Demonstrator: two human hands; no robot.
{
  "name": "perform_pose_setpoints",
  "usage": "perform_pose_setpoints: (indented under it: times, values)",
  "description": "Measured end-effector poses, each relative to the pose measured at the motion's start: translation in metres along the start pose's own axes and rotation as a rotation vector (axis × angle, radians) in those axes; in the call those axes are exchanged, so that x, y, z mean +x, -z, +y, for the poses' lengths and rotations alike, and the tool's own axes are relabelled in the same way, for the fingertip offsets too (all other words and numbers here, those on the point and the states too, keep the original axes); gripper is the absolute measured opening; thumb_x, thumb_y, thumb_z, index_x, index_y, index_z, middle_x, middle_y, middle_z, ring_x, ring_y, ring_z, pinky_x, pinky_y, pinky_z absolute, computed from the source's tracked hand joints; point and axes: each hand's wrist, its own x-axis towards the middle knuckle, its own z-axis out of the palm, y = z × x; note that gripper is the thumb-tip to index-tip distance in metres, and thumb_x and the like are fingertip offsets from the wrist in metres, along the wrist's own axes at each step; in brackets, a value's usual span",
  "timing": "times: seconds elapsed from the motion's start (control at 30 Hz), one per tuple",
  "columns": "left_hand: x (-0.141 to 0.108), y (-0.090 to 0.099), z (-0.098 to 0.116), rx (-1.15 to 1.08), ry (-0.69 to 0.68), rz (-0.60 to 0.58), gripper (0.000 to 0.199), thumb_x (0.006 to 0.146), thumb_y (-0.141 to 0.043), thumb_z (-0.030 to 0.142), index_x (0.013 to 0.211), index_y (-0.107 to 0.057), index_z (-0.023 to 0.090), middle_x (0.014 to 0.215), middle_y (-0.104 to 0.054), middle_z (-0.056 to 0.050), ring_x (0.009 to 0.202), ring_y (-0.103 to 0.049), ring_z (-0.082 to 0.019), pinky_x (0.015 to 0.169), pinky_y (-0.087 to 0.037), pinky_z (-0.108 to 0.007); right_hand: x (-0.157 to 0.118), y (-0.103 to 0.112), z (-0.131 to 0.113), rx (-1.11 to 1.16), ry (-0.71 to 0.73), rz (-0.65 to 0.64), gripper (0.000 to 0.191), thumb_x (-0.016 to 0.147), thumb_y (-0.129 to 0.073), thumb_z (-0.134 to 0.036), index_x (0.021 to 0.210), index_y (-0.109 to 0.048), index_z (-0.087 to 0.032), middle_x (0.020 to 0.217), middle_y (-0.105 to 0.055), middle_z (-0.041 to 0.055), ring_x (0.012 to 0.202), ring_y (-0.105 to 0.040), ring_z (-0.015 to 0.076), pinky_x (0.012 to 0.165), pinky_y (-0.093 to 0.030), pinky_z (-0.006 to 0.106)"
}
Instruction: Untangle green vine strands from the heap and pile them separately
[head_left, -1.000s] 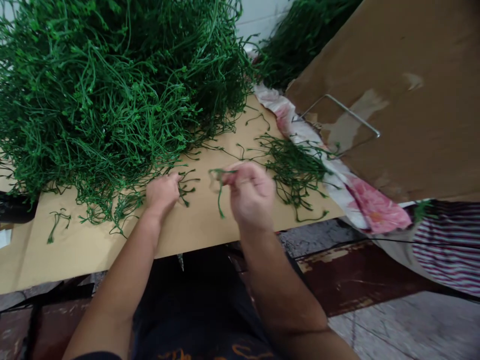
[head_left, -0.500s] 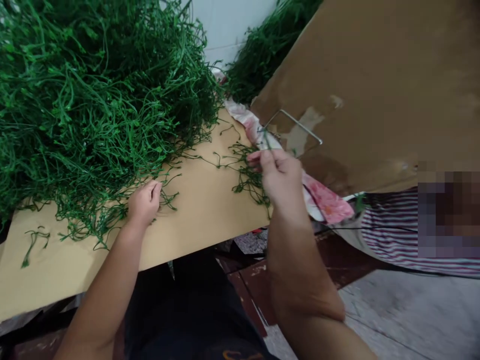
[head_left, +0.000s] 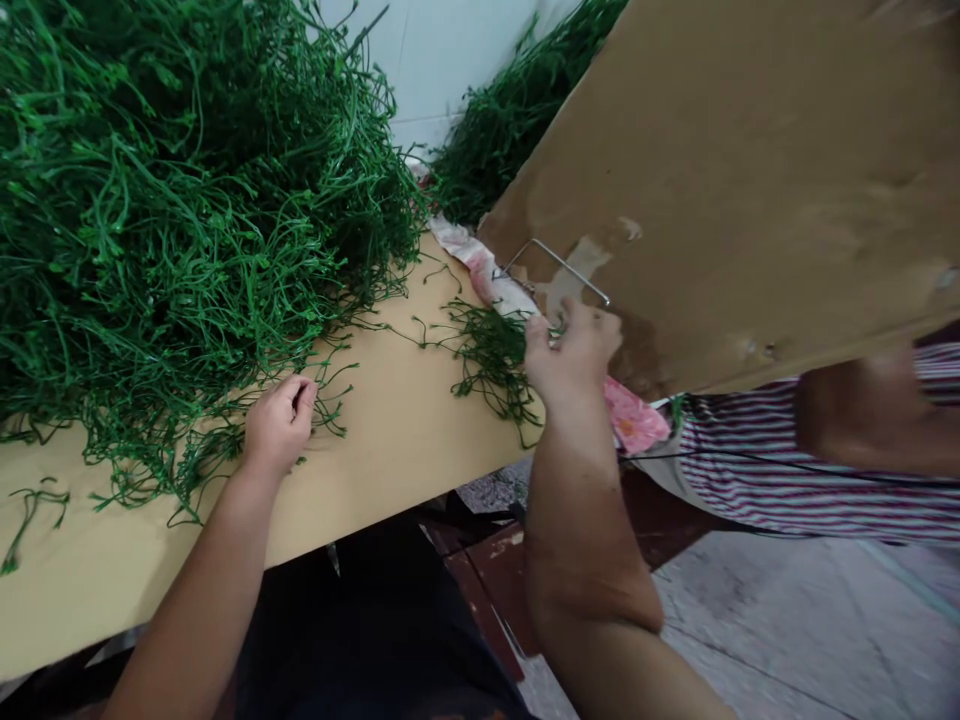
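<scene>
Thin green plastic stems (head_left: 491, 355) are piled beside the right hand (head_left: 566, 360), its grip parted, release seemingly in hand; whether the curled left hand (head_left: 277, 425) holds anything cannot be told. Clearance from the bent silver wire (head_left: 570, 271) is needed next.

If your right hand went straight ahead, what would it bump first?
Probably the bent metal wire just beyond the right hand, or the brown cardboard behind; depth is unclear.

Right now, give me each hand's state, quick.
Left hand: loosely closed by the green sprigs; any grip on them cannot be told.
Right hand: looks open, beside the bent metal wire.
</scene>
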Motion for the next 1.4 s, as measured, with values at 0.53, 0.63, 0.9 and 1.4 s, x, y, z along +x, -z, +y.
perform_pose_setpoints:
  times: [0.53,0.63,0.9,1.4]
  values:
    - [0.0,-0.001,-0.001,-0.005,-0.007,-0.015,0.029,0.086,-0.038,0.039,0.083,-0.059,0.018,0.077,-0.064,-0.004,0.071,-0.057,-0.016,0.066,-0.04,-0.026,-0.004,-0.048,-0.04,-0.416,0.292,-0.69,0.037,0.083,-0.042,-0.025,0.11,-0.059,-0.004,0.119,-0.055,0.0222,0.113,-0.046,0.032,0.091,-0.039,0.044]
    - [0.0,-0.005,0.001,-0.058,-0.015,-0.011,0.028,0.086,-0.039,0.038,0.083,-0.059,0.018,0.078,-0.065,-0.004,0.072,-0.057,-0.015,0.068,-0.04,-0.026,-0.02,-0.039,-0.047,-0.17,0.409,-0.571,0.036,0.082,-0.046,-0.026,0.108,-0.06,-0.006,0.115,-0.057,0.0204,0.113,-0.045,0.0314,0.096,-0.036,0.046]
    - [-0.003,-0.008,-0.005,-0.294,-0.011,0.048,0.025,0.086,-0.041,0.037,0.081,-0.057,0.017,0.075,-0.06,-0.003,0.07,-0.053,-0.012,0.068,-0.041,-0.024,-0.107,-0.04,-0.118,0.735,0.326,-0.889,0.035,0.082,-0.047,-0.048,0.085,-0.055,-0.015,0.08,-0.06,0.0073,0.073,-0.055,0.0146,0.066,-0.046,0.028]
    - [-0.002,-0.011,-0.006,-0.478,-0.068,-0.011,0.018,0.086,-0.042,0.027,0.084,-0.056,0.017,0.083,-0.061,-0.004,0.08,-0.056,-0.013,0.077,-0.044,-0.025,-0.105,-0.048,-0.12,0.83,0.23,-1.001,0.036,0.074,-0.057,-0.052,0.08,-0.047,-0.018,0.072,-0.049,0.0007,0.064,-0.047,0.0104,0.058,-0.041,0.025]
